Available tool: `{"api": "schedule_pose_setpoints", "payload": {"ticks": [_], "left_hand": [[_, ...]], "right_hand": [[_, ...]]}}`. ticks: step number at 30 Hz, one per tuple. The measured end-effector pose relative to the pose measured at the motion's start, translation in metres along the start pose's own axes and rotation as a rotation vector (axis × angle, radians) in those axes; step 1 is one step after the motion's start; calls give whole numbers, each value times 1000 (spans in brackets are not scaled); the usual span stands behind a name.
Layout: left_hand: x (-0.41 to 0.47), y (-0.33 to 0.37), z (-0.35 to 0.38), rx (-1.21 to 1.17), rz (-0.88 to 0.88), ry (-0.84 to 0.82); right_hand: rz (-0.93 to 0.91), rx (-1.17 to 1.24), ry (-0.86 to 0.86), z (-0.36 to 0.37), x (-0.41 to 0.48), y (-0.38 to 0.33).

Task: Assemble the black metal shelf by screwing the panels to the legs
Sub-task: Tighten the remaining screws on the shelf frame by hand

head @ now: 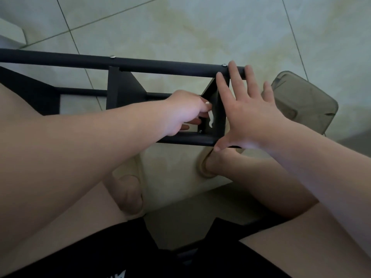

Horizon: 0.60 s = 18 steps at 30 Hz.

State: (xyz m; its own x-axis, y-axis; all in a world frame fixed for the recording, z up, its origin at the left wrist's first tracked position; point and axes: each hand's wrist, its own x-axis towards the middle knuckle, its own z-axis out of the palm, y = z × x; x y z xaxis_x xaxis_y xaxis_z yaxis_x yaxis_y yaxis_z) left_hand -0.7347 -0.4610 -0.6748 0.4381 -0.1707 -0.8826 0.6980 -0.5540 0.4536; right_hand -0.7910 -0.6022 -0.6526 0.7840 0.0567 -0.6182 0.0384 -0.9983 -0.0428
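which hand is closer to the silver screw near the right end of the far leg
Right. The right hand spreads with fingertips just beside the screw; the left hand is well short of it, nearer the person.

**Colours and Surface Patterns in the Head View**

The shelf frame (160, 66) is matt black throughout; its screw heads (223, 65) are silver. The floor tiles (180, 27) are pale grey-green, clouded with yellowish marbling and ruled by thin dark grout lines. The slippers (201, 167) are cream-beige, the padded item (301, 97) khaki (darker along its seams), the shorts (100, 257) black with white print, and the small piece (210, 118) white.
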Motion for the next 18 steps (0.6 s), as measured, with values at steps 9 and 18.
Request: {"api": "schedule_pose_setpoints", "payload": {"ticks": [9, 18], "left_hand": [[-5, 9, -1, 1, 5, 19], [-2, 9, -2, 38, -27, 23]], "right_hand": [[-2, 11, -6, -3, 0, -1], [-2, 14, -15, -4, -1, -3]]}}
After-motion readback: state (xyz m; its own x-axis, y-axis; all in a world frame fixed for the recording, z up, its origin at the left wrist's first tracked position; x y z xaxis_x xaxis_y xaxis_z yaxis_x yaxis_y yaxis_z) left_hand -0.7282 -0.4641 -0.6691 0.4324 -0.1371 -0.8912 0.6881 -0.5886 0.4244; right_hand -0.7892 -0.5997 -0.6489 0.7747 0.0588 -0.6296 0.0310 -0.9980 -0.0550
